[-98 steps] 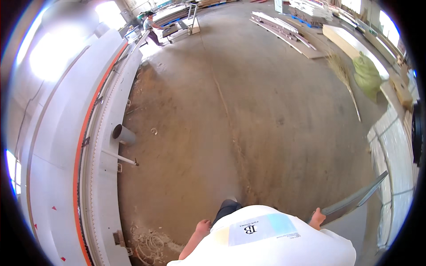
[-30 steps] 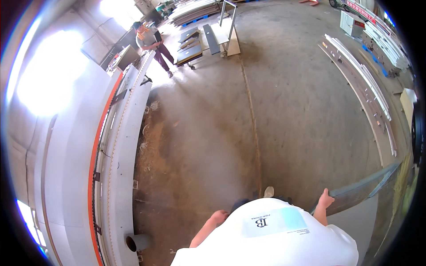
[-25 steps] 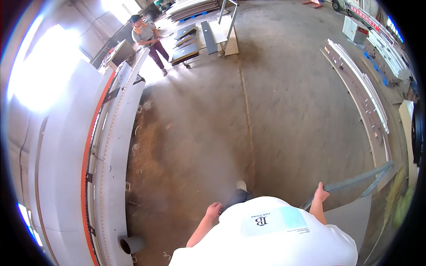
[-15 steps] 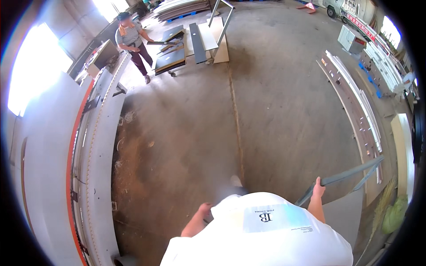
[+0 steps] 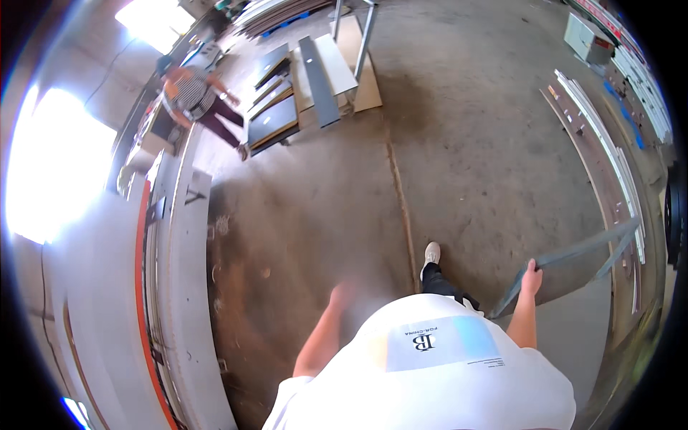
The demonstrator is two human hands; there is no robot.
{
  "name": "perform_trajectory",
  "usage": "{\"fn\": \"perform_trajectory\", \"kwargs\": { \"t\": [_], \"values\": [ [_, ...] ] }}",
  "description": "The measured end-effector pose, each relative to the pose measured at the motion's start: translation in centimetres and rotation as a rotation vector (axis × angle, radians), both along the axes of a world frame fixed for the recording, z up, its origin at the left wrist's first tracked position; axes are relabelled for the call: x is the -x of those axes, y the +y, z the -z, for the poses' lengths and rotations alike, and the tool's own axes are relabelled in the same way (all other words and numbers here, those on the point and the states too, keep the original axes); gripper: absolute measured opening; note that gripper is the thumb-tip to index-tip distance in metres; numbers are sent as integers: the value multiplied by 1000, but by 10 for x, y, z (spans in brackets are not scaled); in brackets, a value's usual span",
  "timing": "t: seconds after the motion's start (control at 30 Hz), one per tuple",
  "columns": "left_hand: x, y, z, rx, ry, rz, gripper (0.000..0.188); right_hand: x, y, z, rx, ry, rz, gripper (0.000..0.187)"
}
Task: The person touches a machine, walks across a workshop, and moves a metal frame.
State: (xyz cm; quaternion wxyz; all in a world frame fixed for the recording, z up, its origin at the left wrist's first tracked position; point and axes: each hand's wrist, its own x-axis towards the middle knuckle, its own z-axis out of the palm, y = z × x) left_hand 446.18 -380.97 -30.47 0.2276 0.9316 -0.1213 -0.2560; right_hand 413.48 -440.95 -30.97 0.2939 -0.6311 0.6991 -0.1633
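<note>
My right hand point(image 5: 530, 278) is wrapped round the grey metal bar point(image 5: 584, 248) of a frame at my right side. A flat grey board point(image 5: 573, 337) lies below and behind that bar, partly hidden by my arm and shirt. Well apart from it, my left hand point(image 5: 342, 295) hangs in front of me over the floor. Motion and haze smear its fingers, and nothing can be made out in it.
Left of me runs a long grey machine bed point(image 5: 190, 287) with an orange strip point(image 5: 145, 272). A co-worker point(image 5: 193, 97) stands at the far left beside a cart of dark panels point(image 5: 276, 118). Long white strips point(image 5: 602, 136) lie along the right.
I have stepped forward, and a shoe now shows ahead of me. My right hand keeps hold of the bar, which comes along. The co-worker has turned and lowered the dark panel they held.
</note>
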Motion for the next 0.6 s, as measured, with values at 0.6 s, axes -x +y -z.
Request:
{"fn": "perform_trajectory", "kwargs": {
  "t": [0.6],
  "values": [
    [-295, -72, 66, 79, 448, -110, 36, -443, -215, -38, -5, -147, -125, 75]
  ]
}}
